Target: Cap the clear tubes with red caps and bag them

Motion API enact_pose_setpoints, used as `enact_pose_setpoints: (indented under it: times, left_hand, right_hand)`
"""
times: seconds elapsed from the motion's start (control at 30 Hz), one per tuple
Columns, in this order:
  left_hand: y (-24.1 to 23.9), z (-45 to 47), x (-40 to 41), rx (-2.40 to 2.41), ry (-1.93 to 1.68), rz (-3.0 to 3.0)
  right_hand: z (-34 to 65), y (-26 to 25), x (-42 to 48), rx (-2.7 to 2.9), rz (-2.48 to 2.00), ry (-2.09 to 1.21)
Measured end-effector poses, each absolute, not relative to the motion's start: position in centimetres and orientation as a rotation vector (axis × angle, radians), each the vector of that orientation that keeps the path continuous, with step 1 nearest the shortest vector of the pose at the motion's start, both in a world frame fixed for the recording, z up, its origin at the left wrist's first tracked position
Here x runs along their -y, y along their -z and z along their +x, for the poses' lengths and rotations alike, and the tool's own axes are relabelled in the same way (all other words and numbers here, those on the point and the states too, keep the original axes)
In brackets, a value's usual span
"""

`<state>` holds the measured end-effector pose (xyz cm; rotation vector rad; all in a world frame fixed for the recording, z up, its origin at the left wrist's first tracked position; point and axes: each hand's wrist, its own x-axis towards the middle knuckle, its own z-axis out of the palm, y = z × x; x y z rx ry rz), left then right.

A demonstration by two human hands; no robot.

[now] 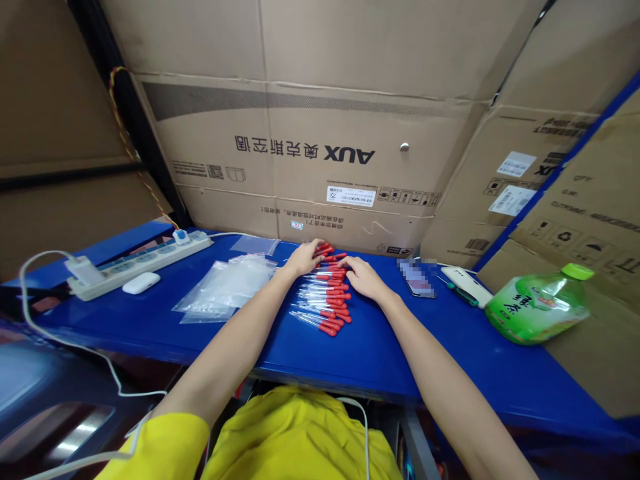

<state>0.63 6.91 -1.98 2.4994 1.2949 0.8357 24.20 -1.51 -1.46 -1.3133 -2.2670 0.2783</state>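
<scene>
A pile of slim clear droppers with red bulbs [336, 300] lies on the blue tabletop, most of their bulbs pointing right. At the far end of the pile, my left hand [304, 259] has its fingers curled on a few of the droppers. From the right side, my right hand [365, 277] reaches to the upper bulbs, fingers apart, fingertips touching them. Left of the pile, a stack of clear zip bags [225, 287] lies flat, partly behind my left forearm. Another clear bag [256, 245] lies beyond the stack.
A power strip [145, 263] with plugged-in cables and a white earbud case [141, 283] are on the left. To the right lie a phone [417, 277], a white device [466, 285] and a green tea bottle [537, 307]. Cardboard [320, 120] walls the table's back and right.
</scene>
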Motion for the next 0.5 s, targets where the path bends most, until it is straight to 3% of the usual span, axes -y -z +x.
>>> enact_pose_setpoints:
  times: [0.33,0.5]
  left_hand:
    - [2.1,1.0,-7.6,-1.410,-1.006,2.400]
    - [1.4,0.1,-7.4,-1.702,-0.942,2.315]
  right_hand:
    - [24.5,0.8,2.2,2.272,-1.480,-0.139]
    - [24.3,0.9,2.4,2.317,-1.503,-0.133]
